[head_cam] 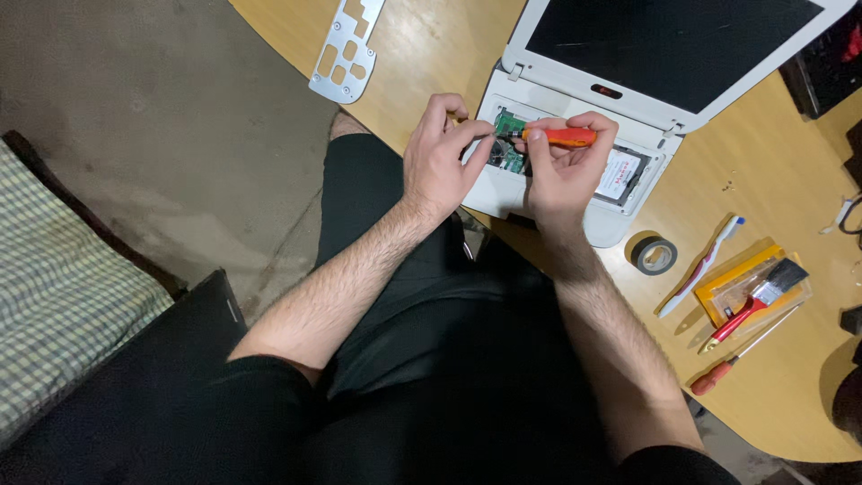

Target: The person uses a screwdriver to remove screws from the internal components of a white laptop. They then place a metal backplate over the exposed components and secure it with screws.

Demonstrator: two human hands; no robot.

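A small white laptop (575, 81) lies open on the wooden table, its keyboard cover removed so a green circuit board (512, 126) and a drive with a white label (620, 175) show. My right hand (566, 171) grips an orange-handled screwdriver (561, 136), held sideways with its tip pointing left at the board. My left hand (440, 162) pinches near the tip of the screwdriver, fingers closed over the board's left edge; what it pinches is hidden.
A perforated metal plate (346, 49) lies at the table's left edge. To the right are a roll of black tape (653, 254), a toothbrush (700, 267), a paintbrush with a red handle (759, 296) on a yellow package, and a thin red screwdriver (741, 355).
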